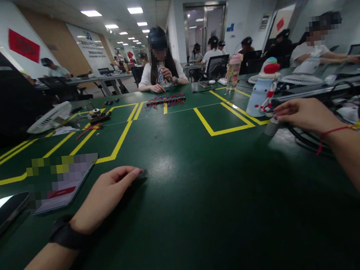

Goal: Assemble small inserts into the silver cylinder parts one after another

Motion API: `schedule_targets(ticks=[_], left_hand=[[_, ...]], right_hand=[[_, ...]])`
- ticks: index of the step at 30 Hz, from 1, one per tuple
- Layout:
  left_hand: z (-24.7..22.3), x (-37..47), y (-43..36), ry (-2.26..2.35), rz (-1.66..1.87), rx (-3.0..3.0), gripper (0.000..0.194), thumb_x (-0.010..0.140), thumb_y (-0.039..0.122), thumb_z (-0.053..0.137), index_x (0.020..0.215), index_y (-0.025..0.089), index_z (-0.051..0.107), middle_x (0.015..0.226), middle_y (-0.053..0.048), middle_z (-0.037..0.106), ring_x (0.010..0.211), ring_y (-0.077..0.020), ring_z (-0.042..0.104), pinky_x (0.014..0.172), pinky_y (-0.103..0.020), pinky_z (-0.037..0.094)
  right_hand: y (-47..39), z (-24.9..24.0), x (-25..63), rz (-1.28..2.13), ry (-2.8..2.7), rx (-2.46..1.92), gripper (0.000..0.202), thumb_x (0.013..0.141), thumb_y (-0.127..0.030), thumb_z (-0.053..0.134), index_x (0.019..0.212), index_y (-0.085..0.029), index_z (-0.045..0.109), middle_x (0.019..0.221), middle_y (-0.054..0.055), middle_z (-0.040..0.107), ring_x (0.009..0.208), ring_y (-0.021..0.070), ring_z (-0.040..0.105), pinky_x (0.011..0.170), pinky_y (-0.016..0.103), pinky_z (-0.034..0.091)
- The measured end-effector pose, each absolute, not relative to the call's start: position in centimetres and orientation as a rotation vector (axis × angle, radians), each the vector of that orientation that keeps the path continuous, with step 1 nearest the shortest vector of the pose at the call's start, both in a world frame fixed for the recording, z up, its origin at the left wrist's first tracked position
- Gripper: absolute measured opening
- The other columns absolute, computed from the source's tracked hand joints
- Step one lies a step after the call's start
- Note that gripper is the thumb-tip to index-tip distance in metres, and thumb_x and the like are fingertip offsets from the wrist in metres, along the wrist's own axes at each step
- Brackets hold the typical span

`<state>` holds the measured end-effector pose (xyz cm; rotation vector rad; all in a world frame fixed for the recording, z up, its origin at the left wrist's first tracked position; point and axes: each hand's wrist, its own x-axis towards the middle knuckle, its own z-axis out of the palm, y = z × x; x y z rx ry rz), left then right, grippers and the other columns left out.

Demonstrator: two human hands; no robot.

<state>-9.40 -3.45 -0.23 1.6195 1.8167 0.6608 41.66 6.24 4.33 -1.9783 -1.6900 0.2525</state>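
Note:
My left hand (107, 193), with a black band at the wrist, rests low over the green table (188, 219). Its thumb and fingers are pinched together, and something small and dark shows at the tips, too unclear to name. At the right, my right hand (305, 116) wears a red cord and grips the top of a small grey cylinder (272, 127) between thumb and fingers. The cylinder is slightly tilted near the tabletop; whether it touches the table I cannot tell. Just behind it stands a light blue bottle (257, 98) with a red and white figure on it.
Left of my left hand lie a flat, partly blurred device (76, 179) and a dark phone (6, 217). Black cables (304, 140) heap at the right. Across the table, a person (161, 69) sits behind bundled wires (165, 101). A pink-lidded bottle (234, 72) stands at back right.

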Motion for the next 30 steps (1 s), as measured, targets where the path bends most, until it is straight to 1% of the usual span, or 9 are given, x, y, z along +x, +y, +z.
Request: schedule_targets(ticks=[4, 6, 9, 14, 16, 18, 22, 23, 30], left_hand=[[-0.3, -9.5, -3.4, 1.801, 0.663, 1.614, 0.043, 0.079, 0.058, 0.052, 0.104, 0.025, 0.066, 0.105, -0.003, 0.069, 0.094, -0.0227, 0.062, 0.079, -0.032, 0.043], [-0.2, -9.4, -3.5, 1.799, 0.66, 1.611, 0.043, 0.079, 0.058, 0.052, 0.103, 0.025, 0.066, 0.104, -0.003, 0.069, 0.093, -0.0228, 0.062, 0.078, -0.032, 0.043], [-0.1, -9.3, -3.5, 1.785, 0.656, 1.631, 0.041, 0.08, 0.057, 0.051, 0.101, 0.025, 0.067, 0.101, -0.002, 0.07, 0.092, -0.0224, 0.062, 0.077, -0.031, 0.044], [0.0, -9.1, -3.6, 1.764, 0.652, 1.69, 0.04, 0.082, 0.057, 0.049, 0.099, 0.026, 0.067, 0.099, -0.001, 0.07, 0.093, -0.0224, 0.062, 0.077, -0.03, 0.045], [0.1, -9.1, -3.6, 1.765, 0.646, 1.704, 0.04, 0.082, 0.057, 0.049, 0.099, 0.026, 0.067, 0.099, -0.001, 0.07, 0.093, -0.0226, 0.062, 0.077, -0.03, 0.045], [0.0, -9.0, -3.6, 1.765, 0.638, 1.71, 0.04, 0.082, 0.057, 0.048, 0.098, 0.026, 0.067, 0.099, -0.001, 0.07, 0.093, -0.0225, 0.062, 0.078, -0.031, 0.044], [-0.1, -8.9, -3.6, 1.758, 0.615, 1.722, 0.04, 0.082, 0.057, 0.048, 0.099, 0.026, 0.067, 0.098, -0.001, 0.069, 0.093, -0.0225, 0.062, 0.08, -0.032, 0.044], [-0.1, -8.9, -3.6, 1.754, 0.613, 1.724, 0.04, 0.082, 0.057, 0.048, 0.099, 0.026, 0.066, 0.099, -0.001, 0.069, 0.093, -0.0226, 0.062, 0.08, -0.033, 0.044], [-0.1, -8.5, -3.6, 1.753, 0.635, 1.741, 0.037, 0.084, 0.055, 0.048, 0.098, 0.025, 0.066, 0.097, -0.001, 0.069, 0.09, -0.0218, 0.061, 0.078, -0.032, 0.044]], right_hand=[[5.8, 4.2, 41.7, 0.249, -1.655, -2.083, 0.052, 0.062, -0.043, 0.071, 0.105, -0.015, 0.061, 0.099, 0.01, 0.065, 0.082, 0.0156, 0.059, 0.073, 0.028, 0.041], [5.4, 3.8, 41.4, 0.141, -1.684, -2.131, 0.049, 0.06, -0.049, 0.071, 0.096, -0.016, 0.063, 0.097, 0.011, 0.065, 0.082, 0.0176, 0.058, 0.073, 0.03, 0.04], [5.0, 2.8, 40.9, -0.03, -1.691, -2.111, 0.041, 0.064, -0.048, 0.068, 0.088, -0.016, 0.062, 0.096, 0.013, 0.064, 0.082, 0.0184, 0.056, 0.071, 0.03, 0.039], [5.5, 1.3, 40.4, -0.09, -1.594, -2.112, 0.045, 0.06, -0.043, 0.072, 0.092, -0.014, 0.058, 0.098, 0.013, 0.063, 0.082, 0.0189, 0.057, 0.07, 0.03, 0.041], [5.3, 0.9, 38.9, -0.125, -1.546, -1.975, 0.044, 0.062, -0.041, 0.072, 0.093, -0.014, 0.057, 0.097, 0.012, 0.063, 0.081, 0.0179, 0.058, 0.072, 0.03, 0.043], [4.5, 0.7, 36.0, -0.014, -1.55, -1.701, 0.046, 0.064, -0.04, 0.072, 0.098, -0.014, 0.055, 0.098, 0.011, 0.063, 0.081, 0.0168, 0.06, 0.074, 0.03, 0.046], [0.6, 0.3, 27.5, 0.623, -1.722, -1.076, 0.044, 0.073, -0.035, 0.067, 0.109, -0.019, 0.047, 0.11, 0.008, 0.06, 0.094, 0.0155, 0.062, 0.083, 0.03, 0.051], [-0.6, 0.2, 25.5, 0.691, -1.803, -0.994, 0.041, 0.075, -0.033, 0.066, 0.11, -0.02, 0.048, 0.112, 0.007, 0.059, 0.097, 0.0147, 0.061, 0.085, 0.03, 0.051], [-3.7, -1.3, 20.1, 0.752, -2.184, -0.911, 0.036, 0.079, -0.027, 0.061, 0.113, -0.024, 0.051, 0.111, 0.002, 0.058, 0.1, 0.0121, 0.057, 0.091, 0.03, 0.047]])
